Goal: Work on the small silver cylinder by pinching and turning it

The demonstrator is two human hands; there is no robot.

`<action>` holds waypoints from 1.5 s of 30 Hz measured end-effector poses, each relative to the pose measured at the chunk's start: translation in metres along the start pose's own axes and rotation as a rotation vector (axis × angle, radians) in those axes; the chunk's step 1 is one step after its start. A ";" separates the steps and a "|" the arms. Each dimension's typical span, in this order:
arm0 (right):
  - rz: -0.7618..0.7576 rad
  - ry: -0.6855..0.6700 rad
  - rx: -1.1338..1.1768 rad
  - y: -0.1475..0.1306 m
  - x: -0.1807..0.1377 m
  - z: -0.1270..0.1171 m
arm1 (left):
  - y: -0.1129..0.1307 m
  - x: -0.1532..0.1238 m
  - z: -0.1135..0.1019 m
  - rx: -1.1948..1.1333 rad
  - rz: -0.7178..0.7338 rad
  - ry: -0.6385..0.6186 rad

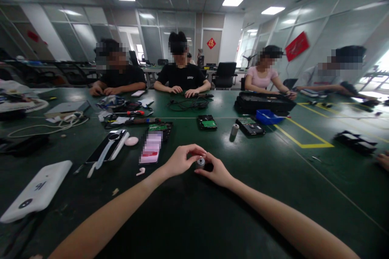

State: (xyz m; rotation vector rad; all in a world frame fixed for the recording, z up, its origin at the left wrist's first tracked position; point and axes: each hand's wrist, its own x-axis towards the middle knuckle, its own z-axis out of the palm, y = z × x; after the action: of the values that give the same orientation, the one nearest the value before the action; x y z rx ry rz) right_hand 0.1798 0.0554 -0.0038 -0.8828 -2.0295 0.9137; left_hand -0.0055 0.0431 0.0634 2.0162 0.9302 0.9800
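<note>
A small silvery metal cylinder [200, 163] with a dark centre on its top, like a small motor, stands between my two hands just above or on the green table. My left hand [184, 158] curls round it from the left, its thumb and fingertips closed at the top rim. From the right, my right hand [219, 171] has its thumb low in front of the cylinder and its forefinger bent behind it. A similar metal cylinder [234, 130] stands upright farther off, beside a hard drive [251, 126] with a green board.
A phone [151, 147], an earbud [140, 171] and a watch [114, 137] lie left of my hands, with a white power bank [36, 190] beyond. Ahead are another hard drive [207, 122], a blue tray [269, 117] and black cables [191, 104]. Several people sit across the table.
</note>
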 end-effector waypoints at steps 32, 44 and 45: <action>-0.002 -0.002 0.013 -0.002 0.000 -0.002 | -0.017 -0.004 0.021 0.026 -0.098 0.193; 0.000 -0.010 0.071 -0.007 -0.001 -0.002 | -0.031 -0.004 0.007 -0.049 -0.120 0.094; -0.025 0.008 0.091 -0.008 -0.002 -0.004 | -0.033 -0.007 0.007 -0.055 -0.118 0.098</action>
State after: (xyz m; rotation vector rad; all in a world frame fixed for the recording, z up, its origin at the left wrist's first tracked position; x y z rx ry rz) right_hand 0.1817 0.0505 0.0041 -0.8091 -1.9720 0.9794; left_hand -0.0121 0.0520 0.0306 1.8596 1.0503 1.0351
